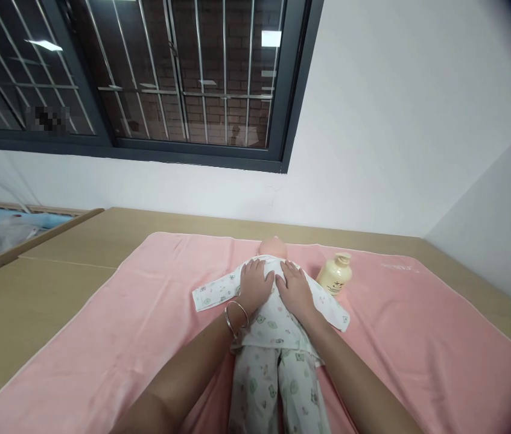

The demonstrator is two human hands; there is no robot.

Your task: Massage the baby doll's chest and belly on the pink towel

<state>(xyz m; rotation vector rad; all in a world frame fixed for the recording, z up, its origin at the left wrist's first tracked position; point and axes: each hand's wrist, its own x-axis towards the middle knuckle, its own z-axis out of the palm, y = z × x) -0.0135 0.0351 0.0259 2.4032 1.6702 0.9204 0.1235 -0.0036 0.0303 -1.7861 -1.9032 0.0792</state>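
A baby doll (pixel 273 247) lies stretched out on a pink towel (pixel 146 337), its head toward the wall. It wears a white patterned long-sleeved top (pixel 277 325) and matching trousers (pixel 255 386), with both sleeves spread to the sides. Flat on the chest of the top, at the left, rests my left hand (pixel 255 283), open, with a silver bangle at the wrist. My right hand (pixel 295 292) lies open on the right side of the chest, its thumb close to the left one. Neither hand grips anything. The doll's face is not visible.
A cream-coloured bottle (pixel 335 274) stands on the towel beyond the doll's right-hand sleeve. The towel covers a wooden tabletop (pixel 69 247) against a white wall. A barred window (pixel 183 72) is above. At the far left, a wooden-edged bin (pixel 11 235) holds plastic-looking, bluish items.
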